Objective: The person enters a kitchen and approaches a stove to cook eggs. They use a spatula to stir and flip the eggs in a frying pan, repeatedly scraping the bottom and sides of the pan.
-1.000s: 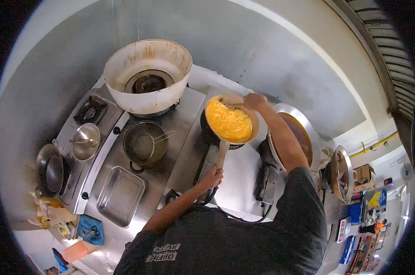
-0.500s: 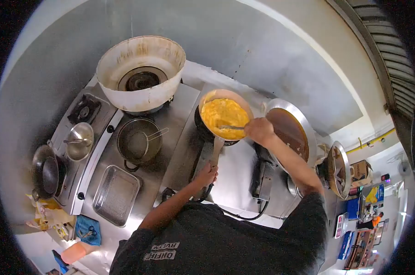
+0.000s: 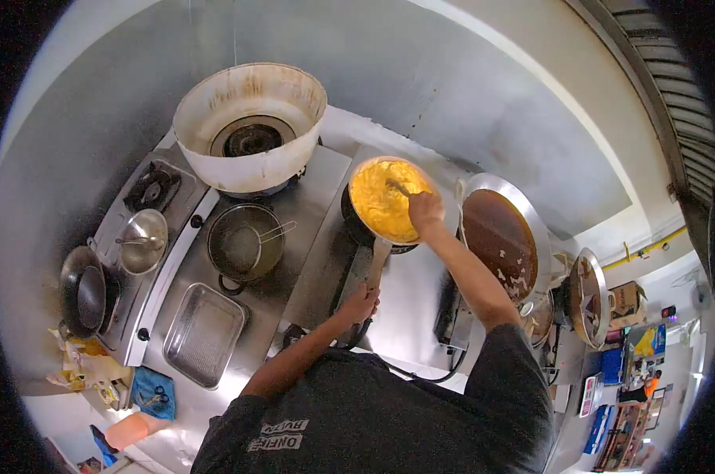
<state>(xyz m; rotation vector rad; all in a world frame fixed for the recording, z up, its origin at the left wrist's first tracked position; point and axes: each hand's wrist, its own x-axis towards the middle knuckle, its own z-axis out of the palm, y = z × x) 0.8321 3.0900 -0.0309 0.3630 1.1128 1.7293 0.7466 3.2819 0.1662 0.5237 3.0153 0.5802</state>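
A frying pan full of soft yellow egg sits over the burner. My left hand is wrapped around its long handle. Above the pan's right side, my right hand is closed on a slim metal utensil, whose far end dips into the egg. The egg looks wet and lumpy, spread across the pan's base. Just right of my right forearm stands a wide metal pan of brown liquid.
A large white ring surrounds a burner at the back left. Nearer are a dark wok with a strainer, a rectangular metal tray, and a steel bowl. Another wide pan stands far right. A person is in the distance.
My right hand and the utensil have shifted from the near right of the egg toward the pan's far side. The egg has been stirred about. My left hand keeps the handle.
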